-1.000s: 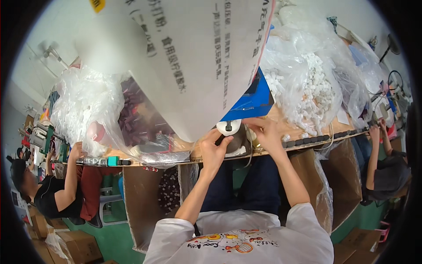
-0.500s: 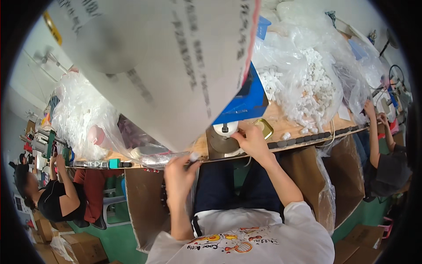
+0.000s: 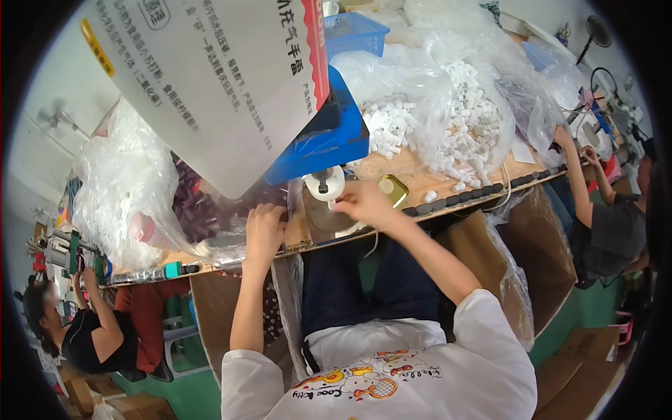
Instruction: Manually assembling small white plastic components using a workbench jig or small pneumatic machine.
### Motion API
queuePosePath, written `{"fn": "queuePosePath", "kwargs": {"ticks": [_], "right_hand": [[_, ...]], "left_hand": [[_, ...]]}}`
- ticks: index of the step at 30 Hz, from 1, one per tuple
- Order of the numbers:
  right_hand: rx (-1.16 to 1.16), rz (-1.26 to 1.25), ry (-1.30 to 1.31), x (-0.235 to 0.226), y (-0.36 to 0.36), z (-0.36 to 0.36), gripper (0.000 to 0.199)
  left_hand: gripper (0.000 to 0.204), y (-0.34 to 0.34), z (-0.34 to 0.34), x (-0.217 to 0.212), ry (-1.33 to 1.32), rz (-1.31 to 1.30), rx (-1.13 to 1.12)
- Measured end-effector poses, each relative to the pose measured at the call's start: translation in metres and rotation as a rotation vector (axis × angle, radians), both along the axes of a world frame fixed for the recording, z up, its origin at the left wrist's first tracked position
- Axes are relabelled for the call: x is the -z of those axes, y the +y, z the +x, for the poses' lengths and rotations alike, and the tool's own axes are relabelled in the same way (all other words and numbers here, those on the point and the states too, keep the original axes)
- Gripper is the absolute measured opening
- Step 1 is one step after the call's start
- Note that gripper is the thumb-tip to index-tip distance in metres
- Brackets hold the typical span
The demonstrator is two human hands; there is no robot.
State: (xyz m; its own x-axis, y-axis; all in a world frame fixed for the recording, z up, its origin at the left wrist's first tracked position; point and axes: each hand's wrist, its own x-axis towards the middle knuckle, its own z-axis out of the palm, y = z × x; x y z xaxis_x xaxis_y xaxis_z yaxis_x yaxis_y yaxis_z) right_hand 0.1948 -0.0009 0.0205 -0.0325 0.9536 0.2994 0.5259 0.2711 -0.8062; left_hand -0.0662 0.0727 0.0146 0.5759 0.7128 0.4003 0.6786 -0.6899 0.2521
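My right hand (image 3: 368,204) is closed in a pinch on a small white plastic piece (image 3: 333,205), just below the round white head (image 3: 325,184) of a blue bench machine (image 3: 323,148). My left hand (image 3: 265,231) is at the table edge, beside a clear bag of dark purple tube-like pieces (image 3: 194,203). Its fingers are bent, with the tips partly hidden, so whether it holds anything does not show. A small metal tray with a yellowish rim (image 3: 393,190) lies to the right of my right hand.
A large printed white sheet (image 3: 217,91) hangs in front, hiding part of the machine. White plastic pieces (image 3: 470,119) lie in clear bags at right, near a blue basket (image 3: 357,36). Cardboard boxes (image 3: 483,260) stand under the table edge. Two people work at either side.
My left hand has moved left and away from me to the purple pieces; the white piece seen in it earlier no longer shows. My right hand stays by the machine head. The view has shifted.
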Motion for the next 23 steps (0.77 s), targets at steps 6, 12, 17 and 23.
{"fn": "queuePosePath", "kwargs": {"ticks": [6, 12, 17, 23], "right_hand": [[0.858, -0.213, -0.508, 0.007, -0.084, 0.127, 0.028], [0.693, -0.012, -0.220, 0.023, -0.072, 0.113, 0.016], [0.362, 0.127, -0.087, 0.027, -0.034, 0.062, 0.009], [0.427, 0.050, 0.124, 0.028, -0.039, 0.053, 0.011]], "left_hand": [[0.034, -0.047, -0.001, -0.013, -0.572, -0.432, 0.039], [0.029, -0.044, 0.022, -0.014, -0.766, -0.463, 0.087], [0.016, -0.031, 0.060, -0.025, -1.069, -0.623, 0.072], [0.036, -0.021, 0.074, -0.045, -0.305, -0.548, 0.041]]}}
